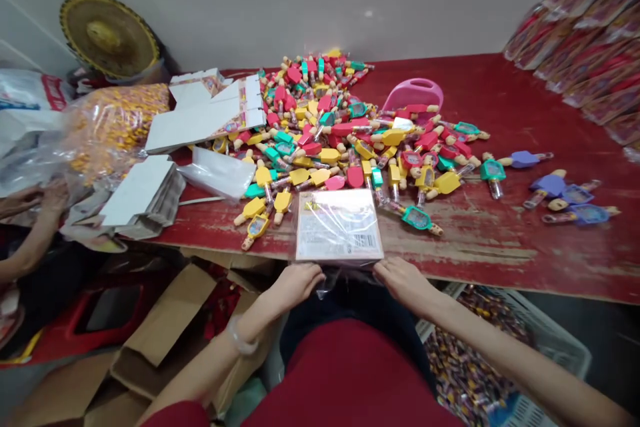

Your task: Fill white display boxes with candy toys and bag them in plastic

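Observation:
A flat box [337, 227] with printed text and a barcode lies inside a clear plastic bag at the front edge of the red table. My left hand [300, 280] is closed on the bag's near left corner, and my right hand [399, 278] pinches its near right corner. Loose plastic hangs between them below the edge. Just behind the box spreads a heap of small toys [320, 137] in red, yellow and green.
Purple toys [575, 193] lie at the right of the red table [500, 240]. White cartons [140, 193], clear bags [220, 170] and another person's hands [53, 197] are on the left. A pink scoop [415, 90] stands behind. Below right is a full basket [555, 330].

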Available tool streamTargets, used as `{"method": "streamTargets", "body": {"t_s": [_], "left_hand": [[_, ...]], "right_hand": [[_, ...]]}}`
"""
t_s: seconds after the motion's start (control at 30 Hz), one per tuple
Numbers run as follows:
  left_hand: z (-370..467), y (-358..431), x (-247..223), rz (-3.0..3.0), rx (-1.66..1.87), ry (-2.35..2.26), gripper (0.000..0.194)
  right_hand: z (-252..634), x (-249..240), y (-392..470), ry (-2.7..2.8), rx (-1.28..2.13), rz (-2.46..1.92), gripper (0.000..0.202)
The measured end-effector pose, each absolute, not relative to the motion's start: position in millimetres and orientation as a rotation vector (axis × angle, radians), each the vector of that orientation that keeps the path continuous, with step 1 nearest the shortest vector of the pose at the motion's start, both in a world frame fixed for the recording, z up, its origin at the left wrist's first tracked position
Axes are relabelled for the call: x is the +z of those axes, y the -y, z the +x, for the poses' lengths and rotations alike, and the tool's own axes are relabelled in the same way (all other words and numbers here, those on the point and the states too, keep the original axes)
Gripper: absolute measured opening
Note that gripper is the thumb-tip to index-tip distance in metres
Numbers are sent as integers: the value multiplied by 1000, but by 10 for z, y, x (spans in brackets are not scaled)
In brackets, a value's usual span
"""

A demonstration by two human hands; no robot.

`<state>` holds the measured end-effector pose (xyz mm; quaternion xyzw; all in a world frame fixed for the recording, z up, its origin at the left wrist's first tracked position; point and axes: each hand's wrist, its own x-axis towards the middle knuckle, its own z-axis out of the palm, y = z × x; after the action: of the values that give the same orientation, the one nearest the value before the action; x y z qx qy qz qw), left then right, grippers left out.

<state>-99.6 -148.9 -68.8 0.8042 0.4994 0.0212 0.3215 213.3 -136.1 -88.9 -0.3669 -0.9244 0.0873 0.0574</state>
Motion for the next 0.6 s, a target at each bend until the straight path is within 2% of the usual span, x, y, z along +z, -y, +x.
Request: {"method": "streamTargets", "body": {"t_s": [0.13, 0.23, 0.33, 0.4, 0.6], "left_hand": [[-1359, 1798, -575, 1611, 144, -1011, 28], [-1654, 2035, -505, 1155, 344, -1296, 46], [-1706, 2182, -628, 909, 590, -1651, 61], [-1623, 2260, -756, 806, 537, -1604, 64], [-1355, 2445, -935, 684, 550, -1491, 36]], "right_hand": [[2394, -804, 1611, 3119, 726, -1221, 9], [2291, -662, 1749, 3061, 1047, -1213, 17], [1794, -629, 1733, 2851, 1086, -1207, 22], [1365, -675, 1726, 2814, 1083, -1124, 20], [638, -828, 1850, 2892, 1066, -939, 18]]}}
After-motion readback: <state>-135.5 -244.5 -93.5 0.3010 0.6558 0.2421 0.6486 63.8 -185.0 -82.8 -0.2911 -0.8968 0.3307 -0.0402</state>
